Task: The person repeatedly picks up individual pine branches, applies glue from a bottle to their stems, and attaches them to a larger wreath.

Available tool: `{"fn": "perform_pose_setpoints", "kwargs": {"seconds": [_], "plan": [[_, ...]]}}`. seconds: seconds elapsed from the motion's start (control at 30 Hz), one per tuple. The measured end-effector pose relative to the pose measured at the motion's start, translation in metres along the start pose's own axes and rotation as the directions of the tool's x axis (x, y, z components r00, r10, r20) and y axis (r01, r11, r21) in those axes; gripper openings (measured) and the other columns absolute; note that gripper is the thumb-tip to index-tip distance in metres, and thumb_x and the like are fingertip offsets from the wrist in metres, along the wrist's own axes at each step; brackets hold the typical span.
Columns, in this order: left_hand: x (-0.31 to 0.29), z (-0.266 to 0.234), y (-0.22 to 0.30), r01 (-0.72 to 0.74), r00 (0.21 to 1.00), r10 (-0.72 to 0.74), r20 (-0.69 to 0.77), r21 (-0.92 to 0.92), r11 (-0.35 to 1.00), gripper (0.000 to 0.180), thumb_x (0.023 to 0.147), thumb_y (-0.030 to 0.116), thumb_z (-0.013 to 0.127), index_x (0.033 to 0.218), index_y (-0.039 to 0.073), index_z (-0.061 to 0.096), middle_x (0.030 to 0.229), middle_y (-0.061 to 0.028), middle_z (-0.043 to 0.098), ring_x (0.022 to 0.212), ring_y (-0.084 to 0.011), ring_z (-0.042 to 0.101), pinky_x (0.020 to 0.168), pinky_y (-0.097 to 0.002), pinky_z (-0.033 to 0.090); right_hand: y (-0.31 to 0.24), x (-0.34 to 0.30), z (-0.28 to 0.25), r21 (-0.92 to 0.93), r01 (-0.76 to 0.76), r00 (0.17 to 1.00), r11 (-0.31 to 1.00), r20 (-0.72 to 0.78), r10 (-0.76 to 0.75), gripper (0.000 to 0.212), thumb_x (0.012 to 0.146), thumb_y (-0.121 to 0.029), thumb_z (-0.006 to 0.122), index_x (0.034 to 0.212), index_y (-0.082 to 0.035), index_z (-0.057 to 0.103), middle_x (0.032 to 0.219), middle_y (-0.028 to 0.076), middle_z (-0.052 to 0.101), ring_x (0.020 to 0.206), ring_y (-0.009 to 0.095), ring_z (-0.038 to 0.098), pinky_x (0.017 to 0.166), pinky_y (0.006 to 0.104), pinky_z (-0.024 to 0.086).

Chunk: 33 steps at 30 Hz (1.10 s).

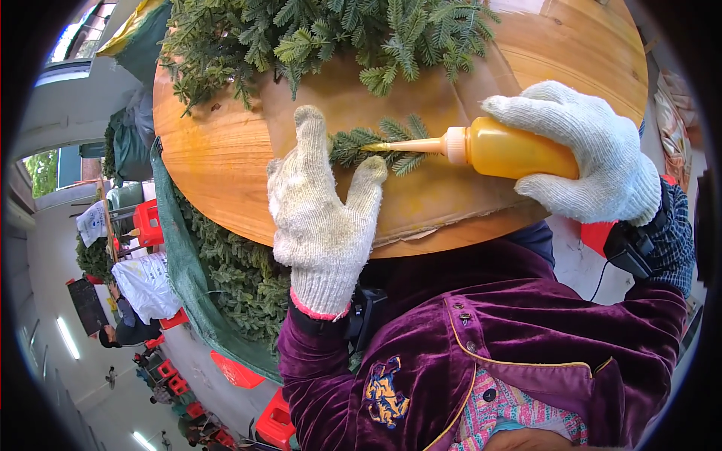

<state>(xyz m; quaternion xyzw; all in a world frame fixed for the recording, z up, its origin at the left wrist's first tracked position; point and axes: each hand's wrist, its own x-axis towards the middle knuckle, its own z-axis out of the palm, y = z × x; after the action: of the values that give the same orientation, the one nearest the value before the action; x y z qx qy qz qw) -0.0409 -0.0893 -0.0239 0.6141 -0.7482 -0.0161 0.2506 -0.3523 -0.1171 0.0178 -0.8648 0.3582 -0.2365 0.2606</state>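
My left hand (320, 218), in a stained white knit glove, steadies a short green fir sprig (352, 146) above the brown cardboard. Its index finger points away from me, the thumb reaches over the near needles, and the sprig's stem end is hidden. My right hand (594, 150), gloved too, is wrapped around a soft squeeze bottle (511, 150) filled with yellow-orange liquid. The bottle lies nearly level, its long tapered nozzle (406, 145) pointing left across the sprig. Yellow liquid shows at the nozzle tip, among the needles.
Cut fir branches (323, 37) cover the far side of the round wooden table (210, 158). The cardboard (429, 199) lies at its middle. More fir fills a green sack (184, 263) at the left. Red stools (278, 421) and a seated person (131, 323) are farther off.
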Motion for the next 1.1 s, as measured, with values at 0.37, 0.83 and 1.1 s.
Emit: {"fn": "perform_pose_setpoints", "kwargs": {"seconds": [0.37,0.83,1.1], "plan": [[0.005,-0.003,0.000,-0.041,0.999,0.041,0.017,-0.021,0.999,0.081,0.082,0.022,0.086,0.149,-0.005,0.048,0.110,-0.0180,0.071,0.102,-0.0332,0.068,0.102,-0.0503,0.046,-0.019,0.003,-0.018,-0.195,-0.027,0.997,0.980,0.068,0.041,0.076,0.063,-0.001,0.081,0.137,-0.006,0.064,0.107,0.019,0.066,0.095,0.040,0.068,0.083,0.0440,0.055],[0.007,-0.004,-0.002,-0.043,0.998,0.043,0.043,-0.001,0.999,0.082,0.081,0.027,0.086,0.147,-0.005,0.050,0.112,-0.0184,0.071,0.102,-0.0342,0.068,0.103,-0.0506,0.046,-0.026,-0.010,-0.025,-0.233,-0.084,0.993,0.969,0.056,0.099,0.076,0.061,-0.003,0.081,0.135,-0.005,0.065,0.107,0.017,0.065,0.095,0.039,0.067,0.082,0.0439,0.054],[0.007,-0.004,0.000,-0.052,0.998,0.050,0.036,0.037,0.998,0.084,0.081,0.026,0.087,0.149,-0.005,0.049,0.114,-0.0187,0.072,0.105,-0.0349,0.068,0.103,-0.0491,0.047,-0.037,-0.023,-0.030,-0.284,-0.175,0.980,0.943,0.037,0.193,0.074,0.063,-0.007,0.083,0.135,-0.005,0.066,0.107,0.017,0.065,0.096,0.038,0.067,0.084,0.0434,0.053]]}}
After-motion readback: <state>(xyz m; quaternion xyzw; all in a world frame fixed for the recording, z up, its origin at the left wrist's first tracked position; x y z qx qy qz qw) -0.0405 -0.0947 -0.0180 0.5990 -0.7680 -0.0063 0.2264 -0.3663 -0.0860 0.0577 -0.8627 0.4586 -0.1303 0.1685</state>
